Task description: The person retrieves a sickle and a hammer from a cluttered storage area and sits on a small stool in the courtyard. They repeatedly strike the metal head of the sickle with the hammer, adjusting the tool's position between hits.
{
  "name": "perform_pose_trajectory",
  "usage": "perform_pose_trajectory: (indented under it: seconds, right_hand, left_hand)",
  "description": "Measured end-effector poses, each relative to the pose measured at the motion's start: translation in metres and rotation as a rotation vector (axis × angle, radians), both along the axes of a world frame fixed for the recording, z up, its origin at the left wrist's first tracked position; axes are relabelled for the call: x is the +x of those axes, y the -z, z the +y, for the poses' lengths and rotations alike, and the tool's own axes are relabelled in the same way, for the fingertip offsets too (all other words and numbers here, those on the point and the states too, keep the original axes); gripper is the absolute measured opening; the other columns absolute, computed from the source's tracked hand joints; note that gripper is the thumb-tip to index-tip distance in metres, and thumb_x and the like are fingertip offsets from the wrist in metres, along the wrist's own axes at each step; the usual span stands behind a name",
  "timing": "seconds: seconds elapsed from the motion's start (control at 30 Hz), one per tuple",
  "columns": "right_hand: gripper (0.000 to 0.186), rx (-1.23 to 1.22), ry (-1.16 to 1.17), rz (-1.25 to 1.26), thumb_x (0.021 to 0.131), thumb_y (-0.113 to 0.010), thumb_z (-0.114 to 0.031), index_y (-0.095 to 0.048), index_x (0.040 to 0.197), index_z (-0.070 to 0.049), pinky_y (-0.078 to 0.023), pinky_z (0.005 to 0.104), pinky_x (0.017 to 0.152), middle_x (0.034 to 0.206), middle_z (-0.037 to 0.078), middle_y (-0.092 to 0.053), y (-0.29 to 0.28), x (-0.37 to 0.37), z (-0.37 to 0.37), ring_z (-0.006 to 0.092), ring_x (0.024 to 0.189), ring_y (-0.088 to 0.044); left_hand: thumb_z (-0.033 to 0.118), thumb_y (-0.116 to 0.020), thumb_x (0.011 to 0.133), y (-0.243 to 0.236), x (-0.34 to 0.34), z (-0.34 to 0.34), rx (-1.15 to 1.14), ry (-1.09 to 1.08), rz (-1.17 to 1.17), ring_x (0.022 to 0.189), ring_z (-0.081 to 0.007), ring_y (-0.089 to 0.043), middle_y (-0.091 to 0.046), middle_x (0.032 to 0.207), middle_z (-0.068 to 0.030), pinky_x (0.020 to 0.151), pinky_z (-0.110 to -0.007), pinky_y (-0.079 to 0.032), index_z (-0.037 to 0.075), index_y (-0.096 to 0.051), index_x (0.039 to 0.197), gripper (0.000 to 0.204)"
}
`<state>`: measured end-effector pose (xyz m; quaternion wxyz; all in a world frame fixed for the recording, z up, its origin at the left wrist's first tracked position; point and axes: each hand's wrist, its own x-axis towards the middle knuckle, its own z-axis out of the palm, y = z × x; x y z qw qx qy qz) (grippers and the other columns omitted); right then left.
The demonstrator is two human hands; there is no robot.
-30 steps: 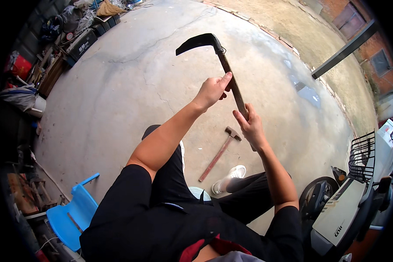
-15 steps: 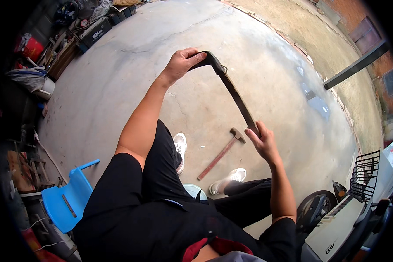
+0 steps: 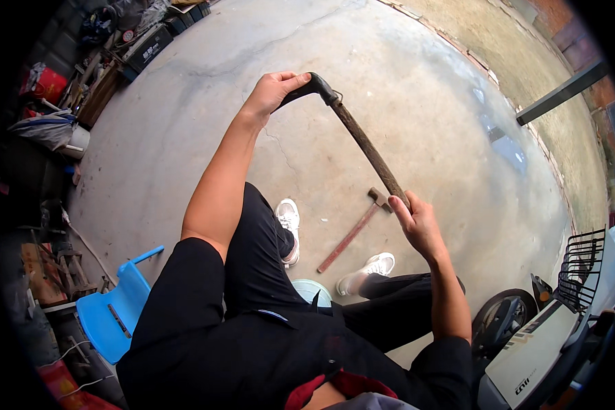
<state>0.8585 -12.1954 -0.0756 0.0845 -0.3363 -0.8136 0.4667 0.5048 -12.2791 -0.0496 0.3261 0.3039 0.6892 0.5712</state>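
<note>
Held up in front of me is a sickle (image 3: 367, 147) with a long wooden handle and a dark, bent metal head. My left hand (image 3: 272, 94) is closed on the metal head, thumb lying along it; part of the blade is hidden behind the fingers. Around the lower end of the handle, my right hand (image 3: 419, 224) is wrapped with its thumb on top. A small ring of wire or metal sticks out where head and handle meet. Below the sickle, a hammer (image 3: 350, 236) with a reddish handle lies on the concrete between my feet.
At the left stands a blue plastic chair (image 3: 113, 316). Boxes, a black battery-like case (image 3: 150, 49) and other clutter line the far left. A parked two-wheeler with a black wire rack (image 3: 581, 263) is at the right. A metal post (image 3: 560, 94) rises at the far right.
The sickle has turned about its handle, so more of the handle's width shows. Both hands keep their grip. The whole view has shifted slightly.
</note>
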Motion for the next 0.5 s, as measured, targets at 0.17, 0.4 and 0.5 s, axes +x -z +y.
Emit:
perform_pose_trajectory:
  seconds: [0.17, 0.4, 0.5]
  right_hand:
    - [0.048, 0.06, 0.002, 0.03, 0.092, -0.059, -0.041, -0.045, 0.073, 0.0, -0.035, 0.0346, 0.046, 0.052, 0.011, -0.04, 0.007, -0.005, 0.006, 0.0162, 0.048, -0.037]
    - [0.044, 0.016, 0.0, 0.092, 0.091, -0.061, -0.04, -0.049, 0.077, 0.001, -0.037, 0.0336, 0.048, 0.053, 0.012, -0.042, 0.014, -0.005, -0.007, 0.0177, 0.049, -0.037]
    - [0.045, 0.082, 0.02, 0.023, 0.089, -0.063, -0.04, -0.049, 0.077, 0.001, -0.038, 0.0345, 0.048, 0.052, 0.014, -0.043, 0.007, -0.006, 0.001, 0.02, 0.048, -0.038]
  left_hand:
    - [0.04, -0.067, 0.086, 0.002, -0.004, 0.0, 0.059, 0.02, -0.006, 0.066, -0.0038, -0.047, -0.057, 0.069, 0.0066, 0.065, -0.022, -0.037, 0.01, -0.065, 0.073, 0.033]
    - [0.041, -0.066, 0.087, 0.004, -0.005, -0.002, 0.022, 0.004, 0.054, 0.069, -0.0041, -0.049, -0.059, 0.071, 0.006, 0.068, -0.021, -0.038, 0.009, -0.067, 0.077, 0.034]
    - [0.043, -0.068, 0.085, -0.002, 0.006, -0.001, 0.111, -0.077, -0.003, 0.07, -0.004, -0.052, -0.062, 0.073, 0.0046, 0.068, -0.02, -0.041, 0.008, -0.069, 0.079, 0.036]
